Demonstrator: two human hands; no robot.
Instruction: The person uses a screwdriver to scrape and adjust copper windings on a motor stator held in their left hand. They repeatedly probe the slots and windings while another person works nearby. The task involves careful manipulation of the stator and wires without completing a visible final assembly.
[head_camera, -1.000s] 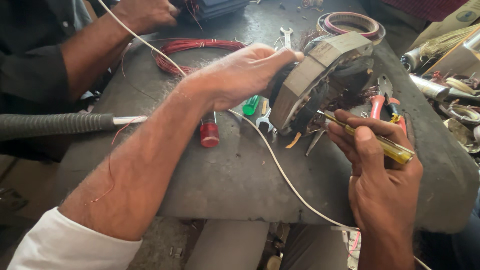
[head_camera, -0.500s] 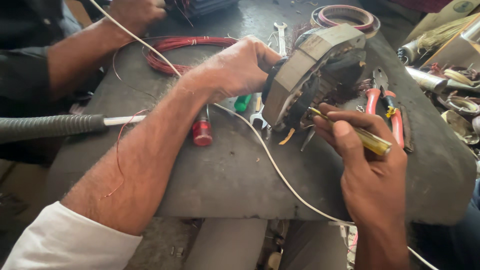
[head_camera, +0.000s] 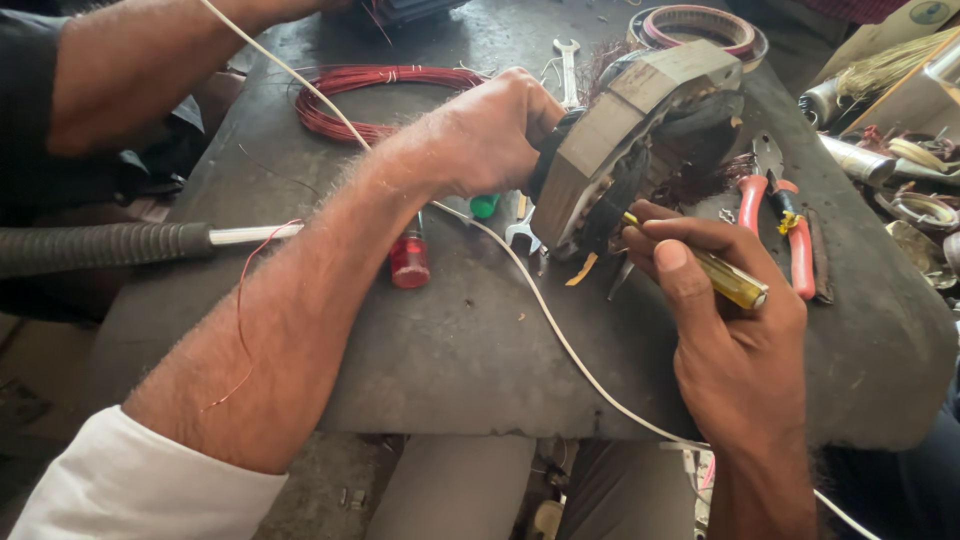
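At frame centre, the motor core (head_camera: 640, 130) is gripped by the left hand (head_camera: 490, 135) on the table (head_camera: 450, 340), while a yellow screwdriver (head_camera: 715, 272) is clenched in the right hand (head_camera: 735, 330).

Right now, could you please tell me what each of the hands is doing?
Left hand: closed, gripping the motor stator.
Right hand: closed on the yellow-handled screwdriver.

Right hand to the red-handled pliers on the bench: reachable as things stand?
Probably yes, but not freely. The red-handled pliers lie on the bench just beyond the right hand, with nothing between them. That hand is already gripping a yellow-handled screwdriver set into the motor stator, so it is occupied.
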